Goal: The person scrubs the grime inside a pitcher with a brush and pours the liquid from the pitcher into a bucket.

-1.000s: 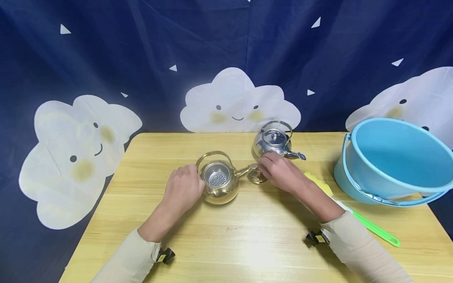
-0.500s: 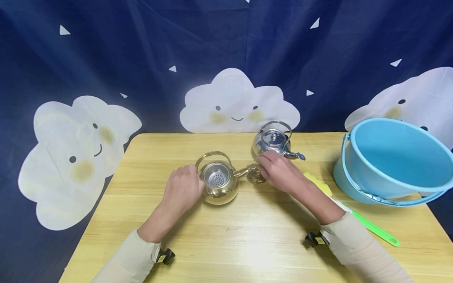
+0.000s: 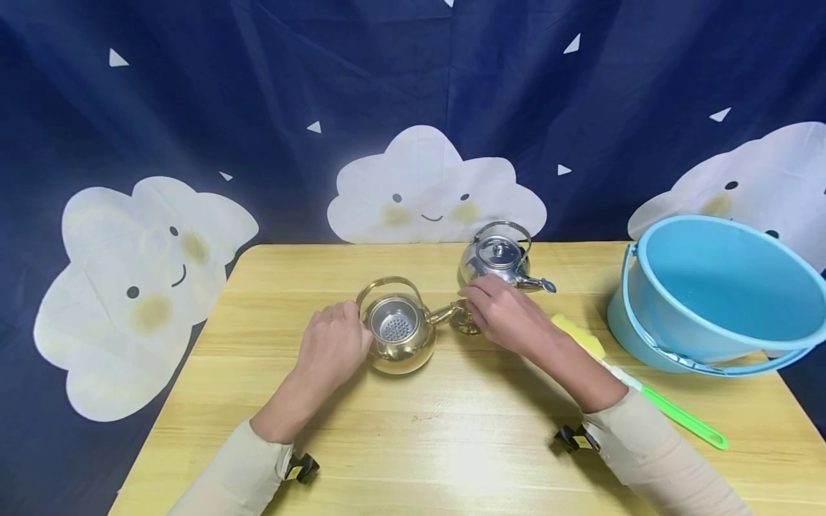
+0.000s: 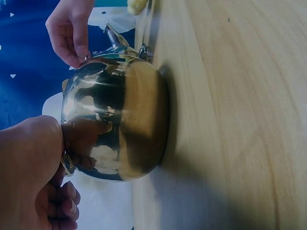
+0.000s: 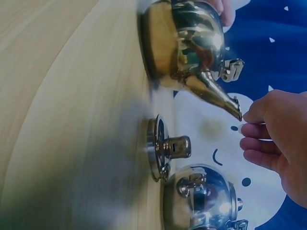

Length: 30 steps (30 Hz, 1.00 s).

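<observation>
A shiny gold teapot (image 3: 403, 356) stands lidless on the table, with a perforated metal strainer (image 3: 395, 326) in its mouth. My left hand (image 3: 337, 338) grips its raised hoop handle (image 3: 387, 279) at the left side. At the tip of the teapot's spout (image 5: 213, 96), my right hand (image 3: 510, 313) pinches with thumb and forefinger; its other fingers curl loosely. Below this hand the gold lid (image 5: 180, 147) lies on the table, knob up, partly hidden in the head view. Just behind stands a silver teapot (image 3: 480, 264) with its lid on, its spout pointing right.
A large light blue bucket (image 3: 622, 315) stands at the table's right side, its handle hanging toward the front. A brush with a yellow head (image 3: 581, 335) and green handle (image 3: 687, 418) lies beside it, partly behind the right forearm. A dark blue cloud-patterned curtain (image 3: 271, 86) hangs behind the table.
My right hand has shifted slightly left at the spout tip. My left hand and the gold teapot have stayed in place.
</observation>
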Each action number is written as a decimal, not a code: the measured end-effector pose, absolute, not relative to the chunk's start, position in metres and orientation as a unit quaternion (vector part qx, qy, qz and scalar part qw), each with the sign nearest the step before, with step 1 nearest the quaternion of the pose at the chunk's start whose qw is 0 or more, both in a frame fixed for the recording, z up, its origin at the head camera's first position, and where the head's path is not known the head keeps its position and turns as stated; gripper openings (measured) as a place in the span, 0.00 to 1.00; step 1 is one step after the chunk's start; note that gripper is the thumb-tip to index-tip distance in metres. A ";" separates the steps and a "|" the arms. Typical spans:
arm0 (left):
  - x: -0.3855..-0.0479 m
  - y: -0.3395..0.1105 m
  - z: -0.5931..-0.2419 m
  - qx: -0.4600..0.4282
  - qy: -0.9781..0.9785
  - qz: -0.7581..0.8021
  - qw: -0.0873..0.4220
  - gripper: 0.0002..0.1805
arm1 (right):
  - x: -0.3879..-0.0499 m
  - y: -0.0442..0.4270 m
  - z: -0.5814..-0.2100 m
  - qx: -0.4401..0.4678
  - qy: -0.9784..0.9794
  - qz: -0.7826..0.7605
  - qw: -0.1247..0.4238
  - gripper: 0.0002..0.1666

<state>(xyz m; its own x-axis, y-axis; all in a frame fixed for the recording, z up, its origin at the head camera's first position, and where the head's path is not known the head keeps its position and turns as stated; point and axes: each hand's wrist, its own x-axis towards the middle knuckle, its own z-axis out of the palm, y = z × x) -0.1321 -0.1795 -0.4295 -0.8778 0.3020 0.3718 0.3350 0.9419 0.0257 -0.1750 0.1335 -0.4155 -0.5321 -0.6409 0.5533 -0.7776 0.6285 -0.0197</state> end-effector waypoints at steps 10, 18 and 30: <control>-0.133 -0.180 -0.431 -0.169 -0.966 -0.041 0.190 0.09 | -0.169 0.125 -0.409 0.421 -0.862 0.132 0.249 0.13; -0.133 -0.180 -0.431 -0.173 -0.964 -0.035 0.200 0.09 | -0.164 0.115 -0.405 0.434 -0.854 0.141 0.252 0.13; -0.133 -0.180 -0.433 -0.172 -0.964 -0.035 0.200 0.10 | -0.159 0.101 -0.399 0.455 -0.838 0.151 0.258 0.13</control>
<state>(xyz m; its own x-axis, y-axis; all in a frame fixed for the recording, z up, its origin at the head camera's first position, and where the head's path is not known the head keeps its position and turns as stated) -0.1331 -0.1800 -0.4325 -0.8609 0.3169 0.3981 0.3450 0.9386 -0.0009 -0.1586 0.1010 -0.3991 -0.4518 -0.6854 0.5711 -0.8416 0.5397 -0.0182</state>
